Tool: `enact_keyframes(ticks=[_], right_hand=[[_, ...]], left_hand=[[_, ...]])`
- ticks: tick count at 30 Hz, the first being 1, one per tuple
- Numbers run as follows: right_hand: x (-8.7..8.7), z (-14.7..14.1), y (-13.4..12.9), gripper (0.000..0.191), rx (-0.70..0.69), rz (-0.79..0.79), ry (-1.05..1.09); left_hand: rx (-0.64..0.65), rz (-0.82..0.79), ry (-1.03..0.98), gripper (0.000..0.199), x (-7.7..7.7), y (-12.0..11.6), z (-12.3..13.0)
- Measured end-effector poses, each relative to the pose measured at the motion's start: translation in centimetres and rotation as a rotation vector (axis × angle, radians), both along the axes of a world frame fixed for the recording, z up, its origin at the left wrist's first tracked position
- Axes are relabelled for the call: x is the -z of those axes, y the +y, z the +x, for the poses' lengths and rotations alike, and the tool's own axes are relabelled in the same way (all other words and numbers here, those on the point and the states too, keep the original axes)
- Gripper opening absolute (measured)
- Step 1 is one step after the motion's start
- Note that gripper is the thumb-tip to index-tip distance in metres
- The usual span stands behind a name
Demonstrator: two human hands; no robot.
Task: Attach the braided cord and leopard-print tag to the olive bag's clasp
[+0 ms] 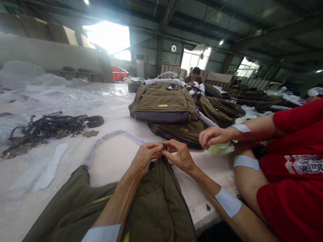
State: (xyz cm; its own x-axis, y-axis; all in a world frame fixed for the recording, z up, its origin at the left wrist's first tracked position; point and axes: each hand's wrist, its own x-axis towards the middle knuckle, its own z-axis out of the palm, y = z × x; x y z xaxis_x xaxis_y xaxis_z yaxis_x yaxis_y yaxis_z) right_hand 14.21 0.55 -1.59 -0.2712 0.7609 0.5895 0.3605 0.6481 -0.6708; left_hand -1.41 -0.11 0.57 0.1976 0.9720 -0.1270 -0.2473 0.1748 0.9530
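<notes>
right before us at 12 o'clock, our left hand [147, 158] and right hand [179, 156] meet, each pinching a small metal fitting [164, 147] between finger and thumb; the fitting is too small and too covered to make out; at 6 o'clock, under our forearms, lies an olive corduroy bag [157, 210] with a brass zip [102, 198]; a strap wrapped in white plastic [111, 137] arcs from it toward 11 o'clock; the bag looks largely made up, but the fitting is in our fingers and not seen on it, and we cannot tell whether the strap's far end is fixed; the white worktable [111, 174] carries pale flat strips [50, 168]; at 3 o'clock reaches a co-worker's hand [214, 137], with a red t-shirt [292, 188] behind it; at 10 o'clock a heap of leopard-print chain straps [42, 132] and a black roll [95, 121] sit by clear plastic sheeting [58, 101]; around 12 to 1 o'clock rises a stack of olive bags [163, 104]; farther off stand a red bin [118, 73], a person [194, 75] and a bright window [194, 57] beneath steel roof beams [277, 33].
</notes>
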Motion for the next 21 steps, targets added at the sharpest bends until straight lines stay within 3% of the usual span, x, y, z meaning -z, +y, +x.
enact_keyframes(ticks=[12,18,21], right_hand=[[-0.5,0.3,0.2,0.026,-0.037,0.030,-0.037],[0.1,-0.1,-0.3,0.035,-0.037,0.008,0.015],[-1.3,0.9,0.5,0.037,-0.047,0.030,-0.037]], left_hand=[[0.031,-0.033,-0.079,0.022,0.5,0.3,-0.3],[0.026,-0.046,-0.111,0.021,0.3,0.2,-0.4],[0.031,-0.036,-0.130,0.024,0.3,0.2,-0.3]])
